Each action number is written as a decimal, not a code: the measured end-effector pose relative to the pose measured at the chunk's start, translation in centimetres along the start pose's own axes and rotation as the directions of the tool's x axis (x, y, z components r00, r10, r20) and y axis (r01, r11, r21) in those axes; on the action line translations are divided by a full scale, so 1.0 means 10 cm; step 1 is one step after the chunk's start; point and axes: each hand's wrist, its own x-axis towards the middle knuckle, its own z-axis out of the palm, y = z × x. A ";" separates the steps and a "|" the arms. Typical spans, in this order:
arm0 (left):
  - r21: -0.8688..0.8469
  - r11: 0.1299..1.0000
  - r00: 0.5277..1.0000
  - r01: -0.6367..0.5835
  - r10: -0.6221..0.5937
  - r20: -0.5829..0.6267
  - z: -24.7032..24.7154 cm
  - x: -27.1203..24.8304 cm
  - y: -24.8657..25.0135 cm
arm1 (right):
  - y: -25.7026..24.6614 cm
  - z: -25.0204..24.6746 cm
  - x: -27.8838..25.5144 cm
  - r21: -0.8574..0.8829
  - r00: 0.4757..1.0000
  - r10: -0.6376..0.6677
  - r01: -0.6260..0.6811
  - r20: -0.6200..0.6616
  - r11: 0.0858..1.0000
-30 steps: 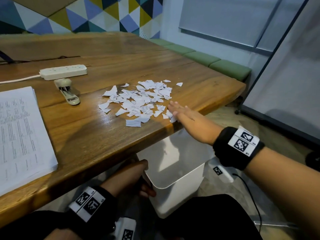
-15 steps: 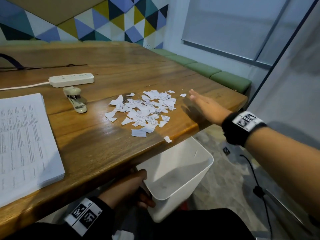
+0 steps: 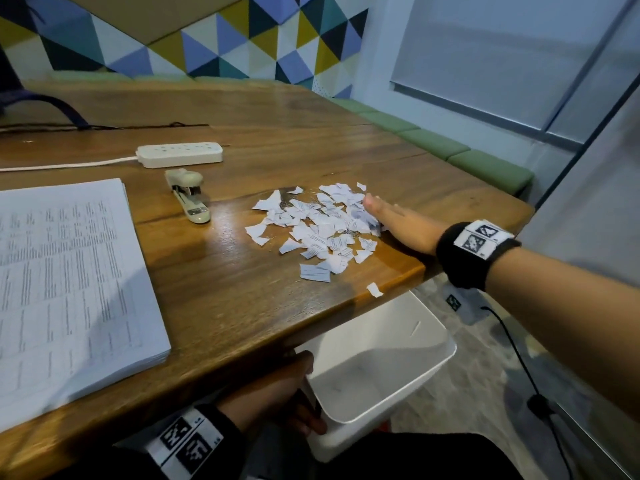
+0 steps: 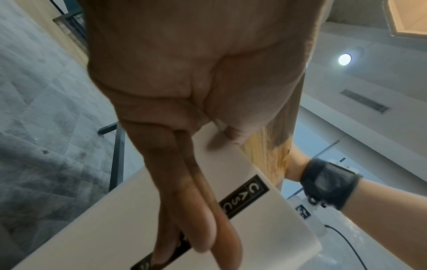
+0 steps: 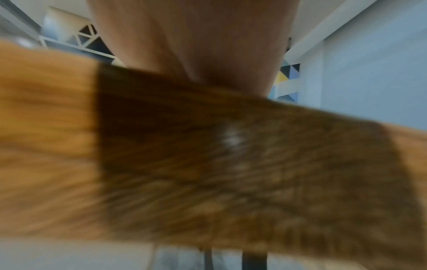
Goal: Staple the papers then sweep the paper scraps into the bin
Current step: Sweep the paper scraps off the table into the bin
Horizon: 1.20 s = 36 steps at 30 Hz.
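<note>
A heap of torn white paper scraps (image 3: 317,228) lies on the wooden table (image 3: 214,296) near its front right corner. My right hand (image 3: 391,218) lies flat on the table with straight fingers, its edge against the right side of the heap. One loose scrap (image 3: 374,290) sits at the table's edge above the white bin (image 3: 381,372). My left hand (image 3: 298,396) grips the bin's rim under the table edge; in the left wrist view its fingers (image 4: 191,210) lie along the bin's outer wall (image 4: 97,228) and the thumb hooks over the rim. The stack of printed papers (image 3: 65,289) lies at the left, a beige stapler (image 3: 188,199) beside it.
A white power strip (image 3: 180,154) with its cord lies behind the stapler. Green bench cushions (image 3: 485,169) run along the far right side of the table. A black cable (image 3: 519,358) trails over the floor to the right of the bin.
My right hand left the near side of the heap, swung round to its far right side and now lies against the scraps. One scrap was pushed to the table's edge. The bin stays held.
</note>
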 end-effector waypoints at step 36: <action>-0.007 1.000 0.997 0.016 -0.017 -0.075 0.04 -0.26 0.08 | 0.33 -0.10 -0.56 0.016 0.961 -0.095 0.102 -0.258 0.995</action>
